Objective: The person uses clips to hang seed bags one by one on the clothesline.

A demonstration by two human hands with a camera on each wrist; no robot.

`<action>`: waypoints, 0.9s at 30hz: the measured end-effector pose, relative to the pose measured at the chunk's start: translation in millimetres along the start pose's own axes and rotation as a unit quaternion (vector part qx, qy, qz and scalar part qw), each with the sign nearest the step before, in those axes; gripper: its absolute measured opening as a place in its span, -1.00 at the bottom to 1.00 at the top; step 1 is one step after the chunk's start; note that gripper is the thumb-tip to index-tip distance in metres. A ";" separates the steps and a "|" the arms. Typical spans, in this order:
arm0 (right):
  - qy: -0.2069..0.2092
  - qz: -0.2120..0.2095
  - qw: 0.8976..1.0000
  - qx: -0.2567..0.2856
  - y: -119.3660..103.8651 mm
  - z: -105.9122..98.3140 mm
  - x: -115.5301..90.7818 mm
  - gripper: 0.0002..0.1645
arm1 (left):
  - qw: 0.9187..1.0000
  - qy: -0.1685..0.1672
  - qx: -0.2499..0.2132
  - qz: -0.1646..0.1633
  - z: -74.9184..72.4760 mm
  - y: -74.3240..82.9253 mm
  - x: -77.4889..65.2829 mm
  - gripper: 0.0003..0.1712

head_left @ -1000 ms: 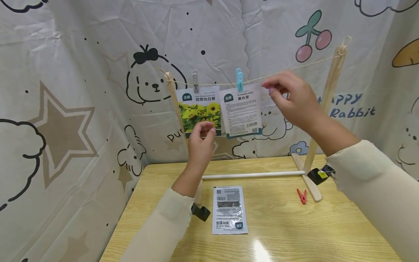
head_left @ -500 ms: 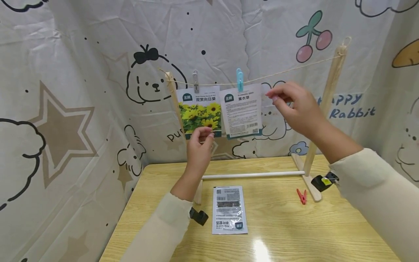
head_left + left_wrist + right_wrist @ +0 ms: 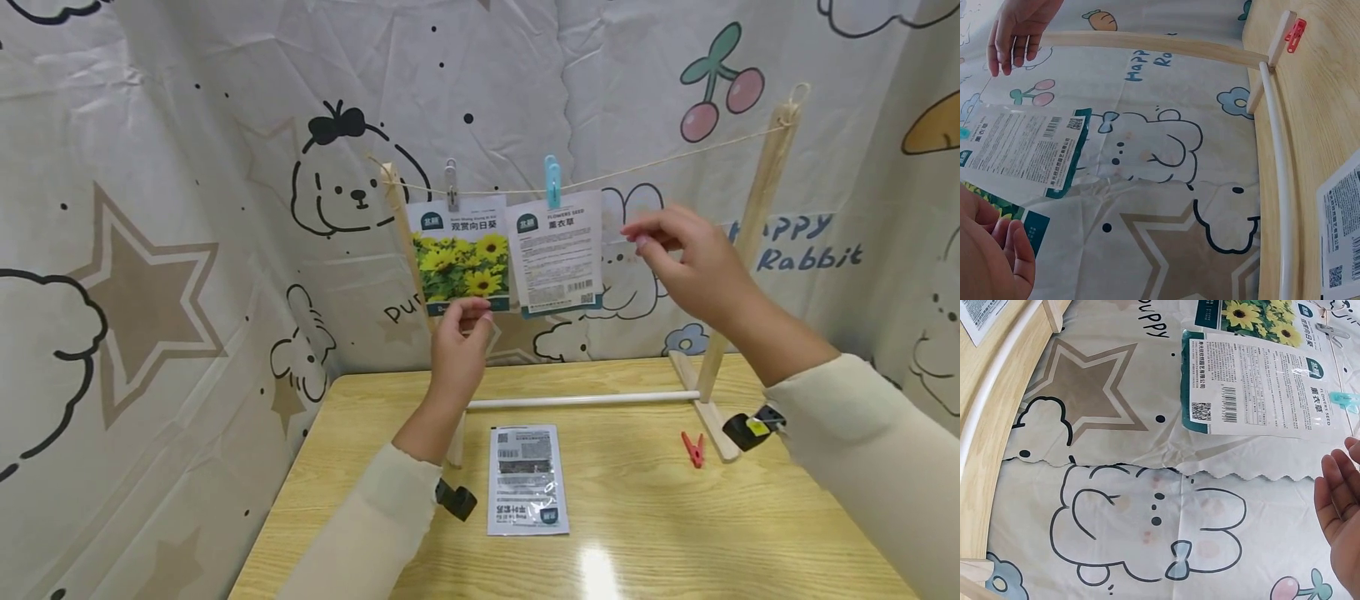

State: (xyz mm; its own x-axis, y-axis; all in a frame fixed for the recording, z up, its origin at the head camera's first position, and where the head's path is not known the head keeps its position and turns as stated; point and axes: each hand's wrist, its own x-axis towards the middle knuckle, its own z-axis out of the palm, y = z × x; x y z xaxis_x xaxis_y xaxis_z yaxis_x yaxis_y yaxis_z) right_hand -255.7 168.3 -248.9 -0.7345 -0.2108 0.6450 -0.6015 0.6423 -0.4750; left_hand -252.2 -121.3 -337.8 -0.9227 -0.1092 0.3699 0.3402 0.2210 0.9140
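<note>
Two seed packets hang from a string: a sunflower packet (image 3: pixel 465 260) under a grey clothespin (image 3: pixel 452 185), and a white text-covered packet (image 3: pixel 558 258) under a light blue clothespin (image 3: pixel 552 181). My left hand (image 3: pixel 460 346) is at the lower edge of the sunflower packet, fingers loosely bent and holding nothing; whether it touches the packet I cannot tell. To the right of the text-covered packet, apart from it, my right hand (image 3: pixel 693 258) hovers with relaxed fingers and nothing in them. In the right wrist view, its fingers (image 3: pixel 1338 494) show beside that packet's top.
Wooden posts (image 3: pixel 768 179) carry the string, and a white rod (image 3: pixel 585 401) joins their feet low down. On the wooden table (image 3: pixel 637 517) lie another seed packet (image 3: pixel 528 481) and a red clothespin (image 3: pixel 693 450). A printed cloth (image 3: pixel 225 167) hangs behind.
My right hand has drawn away from the text-covered packet's upper right corner, rightward and down. The left hand has dropped slightly. Both packets keep hanging in place.
</note>
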 end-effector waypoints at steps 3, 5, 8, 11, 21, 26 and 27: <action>0.000 0.004 1.000 0.002 3.2 0.7 -3.6 -0.70 | 1.000 -0.006 0.000 -0.005 0.1 -0.9 -1.6 -0.75; 0.000 0.004 1.000 0.004 5.1 1.5 -5.0 -0.70 | 1.000 -0.007 0.001 -0.008 -0.1 -1.6 -2.6 -0.75; 0.000 0.005 1.000 0.004 7.6 1.9 -7.4 -0.71 | 1.000 -0.005 0.002 -0.008 0.0 -2.8 -3.8 -0.75; 0.001 0.007 1.000 0.002 10.3 1.9 -10.1 -0.71 | 1.000 -0.004 0.006 -0.008 0.3 -4.3 -5.3 -0.76; 0.002 0.026 1.000 0.005 15.5 2.4 -17.5 -0.71 | 1.000 -0.005 0.014 -0.024 -1.5 -9.9 -9.3 -0.80; 0.007 0.017 1.000 0.002 18.6 4.1 -22.4 -0.72 | 0.999 -0.009 0.024 -0.040 -2.3 -13.6 -12.8 -0.80; 0.007 0.016 1.000 0.003 19.3 4.4 -23.4 -0.72 | 0.999 -0.009 0.024 -0.041 -2.4 -14.6 -13.1 -0.80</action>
State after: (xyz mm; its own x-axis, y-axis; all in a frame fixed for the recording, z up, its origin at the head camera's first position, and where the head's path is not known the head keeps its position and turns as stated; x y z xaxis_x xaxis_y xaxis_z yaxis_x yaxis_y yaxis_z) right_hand -251.5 182.3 -275.8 -0.7488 -0.1791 0.6382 -0.5795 0.6441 -0.4993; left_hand -244.6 -125.4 -355.5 -0.9502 -0.1119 0.2909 0.2547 0.2591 0.9317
